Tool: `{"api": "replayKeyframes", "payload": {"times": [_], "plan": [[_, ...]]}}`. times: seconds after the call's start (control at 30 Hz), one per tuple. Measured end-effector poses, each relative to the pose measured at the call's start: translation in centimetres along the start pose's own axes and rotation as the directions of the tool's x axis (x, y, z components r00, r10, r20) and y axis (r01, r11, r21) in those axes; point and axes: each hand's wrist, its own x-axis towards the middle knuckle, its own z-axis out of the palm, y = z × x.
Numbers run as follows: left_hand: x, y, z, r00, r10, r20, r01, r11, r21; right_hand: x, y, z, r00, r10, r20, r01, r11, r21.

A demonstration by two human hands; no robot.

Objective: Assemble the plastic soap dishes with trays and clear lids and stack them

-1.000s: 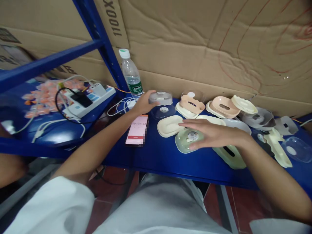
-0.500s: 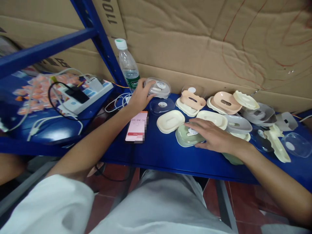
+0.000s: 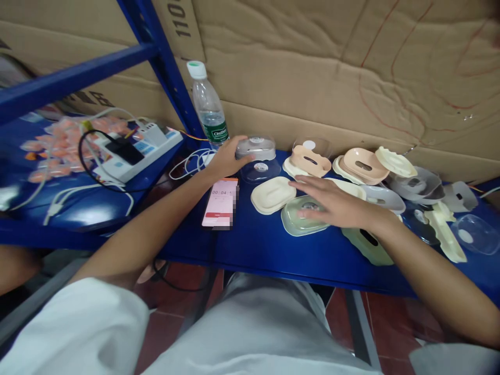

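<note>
My left hand (image 3: 228,159) grips the left end of a grey soap box (image 3: 260,151) with a clear lid and a round sticker, thumb in front and fingers behind. Just in front of that box lies a loose clear lid (image 3: 260,171). My right hand (image 3: 338,203) is open, fingers stretched to the left, over a green soap box (image 3: 299,221) with a clear lid; whether it touches the lid I cannot tell. A cream oval tray (image 3: 273,195) lies left of the green box. A green slotted piece (image 3: 365,245) is partly under my right wrist.
A phone (image 3: 219,203) showing a timer and a water bottle (image 3: 211,112) stand to the left. Peach soap dish parts (image 3: 308,161), grey shells (image 3: 417,185) and a clear lid (image 3: 474,232) spread rightward. A power strip (image 3: 136,156) with cables lies beyond the blue frame post (image 3: 160,67).
The grey soap box has tipped in my left hand, so its front side now faces me. My right hand has lifted and shifted slightly right, uncovering more of the green box and slotted piece.
</note>
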Motion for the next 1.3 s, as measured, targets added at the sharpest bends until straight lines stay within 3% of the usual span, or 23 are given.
{"api": "replayKeyframes", "payload": {"times": [0.13, 0.23, 0.4, 0.5, 0.7, 0.83, 0.9, 1.13, 1.3], "plan": [[0.7, -0.3, -0.2, 1.0, -0.002, 0.027, 0.003, 1.0, -0.023, 7.0, 2.3, -0.2, 0.994, -0.017, -0.108, 0.013, 0.999, -0.044], [1.2, -0.4, -0.4, 0.999, 0.01, 0.046, -0.01, 1.0, -0.011, 12.2, 4.2, -0.2, 0.991, 0.053, -0.119, -0.059, 0.997, -0.047], [1.5, -0.4, -0.4, 0.998, 0.022, 0.067, -0.023, 1.0, 0.011, 16.4, 5.7, -0.1, 0.987, 0.147, -0.065, -0.153, 0.983, -0.098], [1.5, -0.6, -0.3, 0.997, 0.027, 0.074, -0.028, 1.0, 0.013, 16.4, 5.6, 0.2, 0.984, 0.163, -0.075, -0.174, 0.971, -0.165], [1.3, -1.1, 0.1, 0.997, 0.039, 0.068, -0.04, 0.999, 0.011, 14.5, 2.7, 1.0, 0.966, 0.093, -0.243, -0.176, 0.921, -0.347], [1.1, -1.0, 0.2, 0.997, 0.045, 0.058, -0.047, 0.999, 0.027, 13.4, 0.9, 1.6, 1.0, 0.027, -0.015, -0.03, 0.968, -0.248], [1.1, -0.9, 0.0, 0.997, 0.051, 0.055, -0.053, 0.998, 0.032, 12.9, 0.5, 1.9, 0.999, 0.015, 0.04, -0.007, 0.979, -0.204], [1.2, -0.7, -0.2, 0.993, 0.062, 0.098, -0.067, 0.996, 0.051, 10.7, -0.4, 2.1, 0.997, 0.017, 0.071, -0.005, 0.986, -0.167], [1.4, -0.2, -0.2, 0.989, 0.061, 0.132, -0.072, 0.994, 0.081, 6.0, -0.5, -0.7, 0.996, -0.09, 0.0, 0.09, 0.996, 0.026]]}}
